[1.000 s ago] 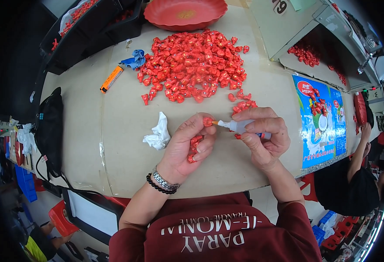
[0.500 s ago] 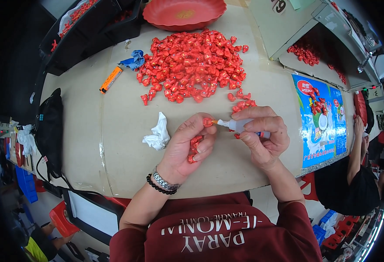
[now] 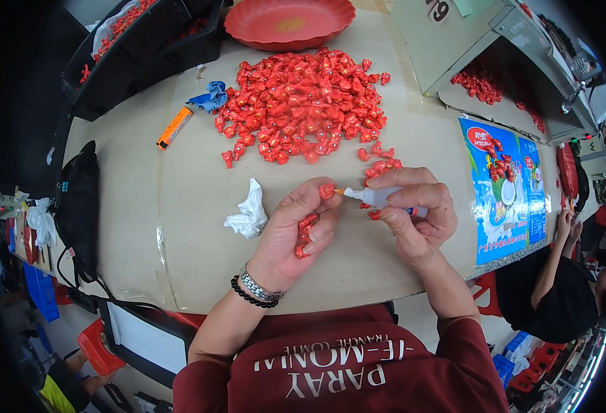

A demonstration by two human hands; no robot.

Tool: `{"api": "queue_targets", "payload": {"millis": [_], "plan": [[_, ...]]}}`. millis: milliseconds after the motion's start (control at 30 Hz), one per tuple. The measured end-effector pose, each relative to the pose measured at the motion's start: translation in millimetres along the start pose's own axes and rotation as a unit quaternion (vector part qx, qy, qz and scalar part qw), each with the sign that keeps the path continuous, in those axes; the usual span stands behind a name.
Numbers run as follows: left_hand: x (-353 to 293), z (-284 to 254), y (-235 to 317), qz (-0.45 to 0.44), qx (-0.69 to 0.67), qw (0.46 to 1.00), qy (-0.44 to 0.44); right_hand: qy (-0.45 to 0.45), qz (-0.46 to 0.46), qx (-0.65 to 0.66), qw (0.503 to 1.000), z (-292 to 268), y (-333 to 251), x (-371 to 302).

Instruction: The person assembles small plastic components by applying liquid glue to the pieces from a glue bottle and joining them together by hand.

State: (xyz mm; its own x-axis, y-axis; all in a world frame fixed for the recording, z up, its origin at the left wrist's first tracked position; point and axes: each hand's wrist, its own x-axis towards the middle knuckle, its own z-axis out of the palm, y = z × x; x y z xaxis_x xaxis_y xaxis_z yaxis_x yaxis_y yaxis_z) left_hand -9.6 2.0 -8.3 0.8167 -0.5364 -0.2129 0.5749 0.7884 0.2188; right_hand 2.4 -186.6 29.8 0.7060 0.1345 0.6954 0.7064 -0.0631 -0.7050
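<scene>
My left hand (image 3: 296, 230) pinches a small red plastic piece (image 3: 327, 191) between thumb and forefinger, and its curled fingers keep several more red pieces (image 3: 306, 235) against the palm. In my right hand (image 3: 420, 213) is a small white squeeze bottle (image 3: 379, 197) with a fine amber tip. That tip (image 3: 341, 191) points left and is at or very close to the pinched piece; whether they touch I cannot tell. Beyond my hands lies a large heap of similar red pieces (image 3: 303, 103). A few stray pieces (image 3: 382, 165) lie just past my right fingers.
A crumpled white tissue (image 3: 248, 210), an orange box-cutter-like object (image 3: 175, 127) and a blue scrap (image 3: 212, 96) lie to the left. At the back is a red scalloped dish (image 3: 289, 20). Black bins (image 3: 131, 65) stand far left, a grey cabinet (image 3: 454, 34) and a blue printed sheet (image 3: 503, 193) right.
Both hands hold nearly the same pose, with the bottle tip still by the pinched piece. At the far right, a co-worker's arms have shifted slightly.
</scene>
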Motion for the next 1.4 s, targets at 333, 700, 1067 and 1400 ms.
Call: {"api": "queue_targets", "payload": {"millis": [333, 700, 1067, 1400], "plan": [[0.3, -1.4, -0.6, -0.001, 0.001, 1.000, 0.002, -0.004, -0.012, -0.020, 1.000, -0.7, 0.6, 1.9], [0.5, -4.8, -1.3, 0.015, -0.021, 0.999, -0.029, 0.002, -0.030, -0.023, 0.999, -2.6, 1.3, 3.3], [0.2, -3.1, -1.7, 0.033, 0.002, 0.999, -0.022, -0.001, -0.038, -0.034, 0.999, -3.2, -2.2, 3.9], [-0.5, -0.3, -2.6, 0.057, 0.041, 0.998, 0.003, -0.041, -0.030, -0.058, 0.997, -6.7, -2.0, 1.8]]}}
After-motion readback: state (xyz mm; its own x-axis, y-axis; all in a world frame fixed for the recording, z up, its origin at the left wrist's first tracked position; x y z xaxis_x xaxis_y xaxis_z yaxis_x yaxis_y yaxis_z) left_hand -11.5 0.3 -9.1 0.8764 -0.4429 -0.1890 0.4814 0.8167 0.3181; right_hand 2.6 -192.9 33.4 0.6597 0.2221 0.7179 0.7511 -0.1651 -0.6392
